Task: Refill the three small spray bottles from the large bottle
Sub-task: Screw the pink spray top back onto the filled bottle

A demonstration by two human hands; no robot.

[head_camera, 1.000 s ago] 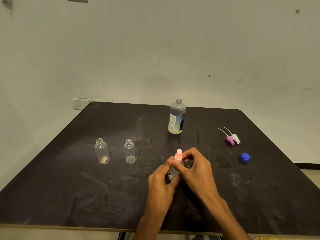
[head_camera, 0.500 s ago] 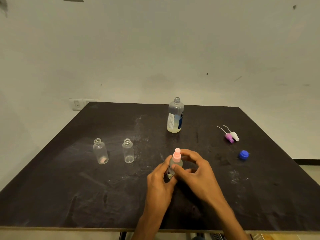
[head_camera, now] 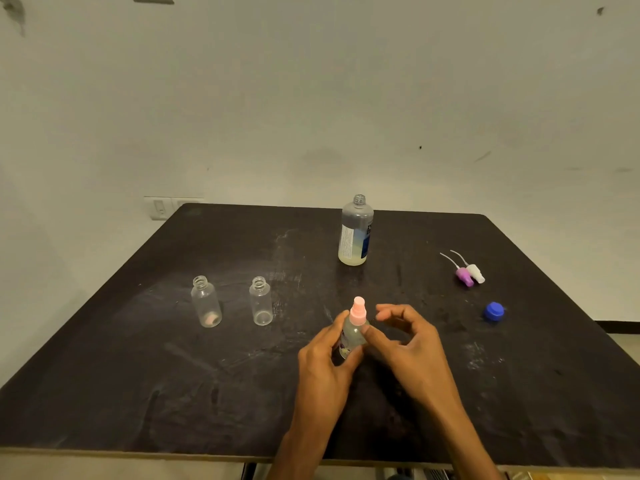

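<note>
My left hand (head_camera: 323, 362) grips a small clear spray bottle (head_camera: 352, 336) with a pink spray head (head_camera: 358, 310), held upright near the middle of the black table (head_camera: 138, 375). My right hand (head_camera: 410, 348) is beside it with the thumb touching the bottle's neck and the fingers spread apart off the pink head. Two small clear bottles without tops stand at the left, one (head_camera: 205, 301) with something pink at its bottom, the other (head_camera: 260, 301) empty. The large bottle (head_camera: 355, 232) stands uncapped farther back, with a little pale liquid in its base.
A purple spray head (head_camera: 464, 276) and a white spray head (head_camera: 476, 273), both with dip tubes, lie at the right. A blue cap (head_camera: 494, 311) lies nearer the right edge. A pale wall with a switch plate (head_camera: 161, 207) stands behind the table.
My right fingers have come off the pink spray head and spread apart. The left hand still holds the small bottle in about the same spot.
</note>
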